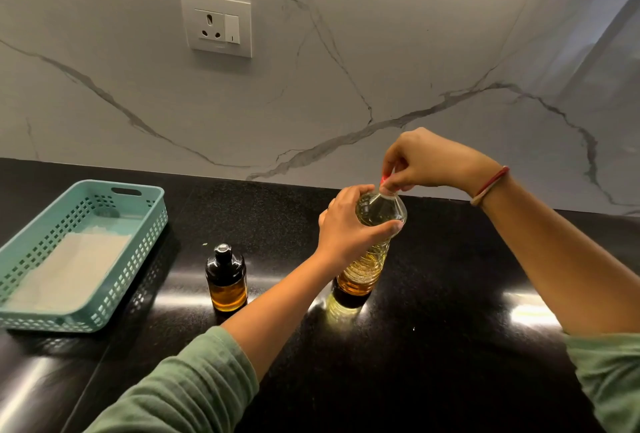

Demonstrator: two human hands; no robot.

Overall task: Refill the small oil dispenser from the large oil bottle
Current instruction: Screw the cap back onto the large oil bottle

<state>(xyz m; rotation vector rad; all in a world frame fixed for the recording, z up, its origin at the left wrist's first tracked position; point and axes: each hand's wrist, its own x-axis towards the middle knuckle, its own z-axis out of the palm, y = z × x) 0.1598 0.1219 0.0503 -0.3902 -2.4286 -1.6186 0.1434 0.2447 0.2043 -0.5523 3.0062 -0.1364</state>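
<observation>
The large oil bottle, clear plastic with yellow oil, stands upright on the black counter at centre right. My left hand wraps around its upper body. My right hand pinches the red cap on the bottle's neck from above; the cap is mostly hidden by my fingers. The small oil dispenser, an amber glass bottle with a black pump top, stands upright to the left of the large bottle, untouched and partly filled with oil.
A teal perforated plastic basket with a folded white cloth inside sits at the far left of the black counter. A marble backsplash with a wall socket rises behind.
</observation>
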